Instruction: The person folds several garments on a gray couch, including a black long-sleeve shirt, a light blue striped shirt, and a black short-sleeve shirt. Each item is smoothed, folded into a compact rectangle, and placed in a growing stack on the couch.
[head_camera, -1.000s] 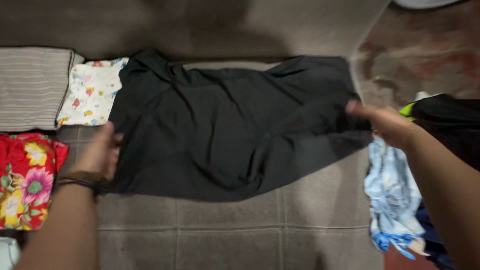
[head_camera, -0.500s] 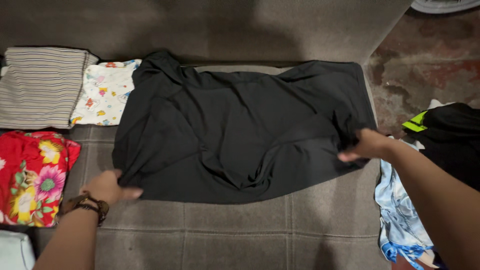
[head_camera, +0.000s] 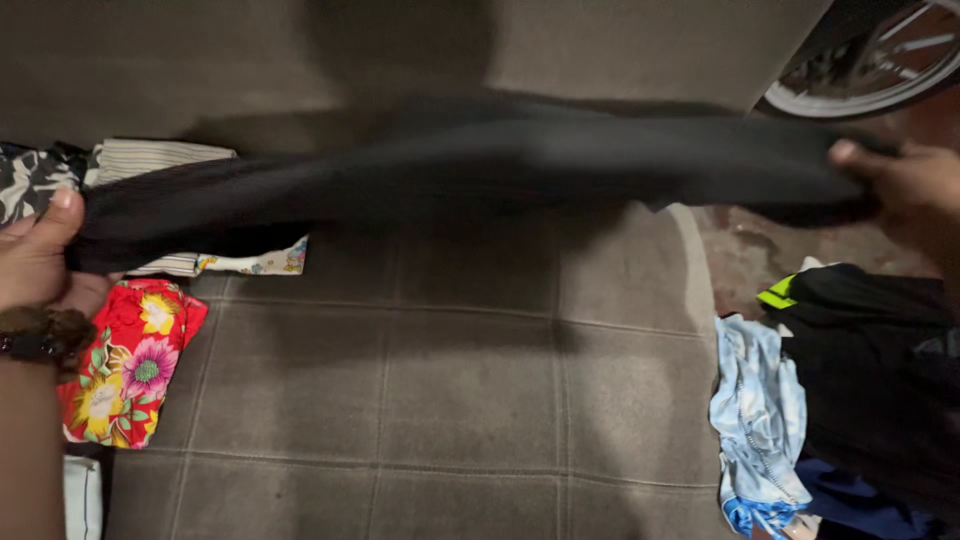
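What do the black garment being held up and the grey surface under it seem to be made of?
The black garment, stretched between the left hand and right hand, looks like thin matte knit fabric: it sags softly, though blurred. The grey surface seems a stitched, quilted upholstery cloth, with seams forming squares.

Black garment (head_camera: 470, 170) is motion-blurred (folds unreadable); wheel (head_camera: 880, 60) cut off by the edge
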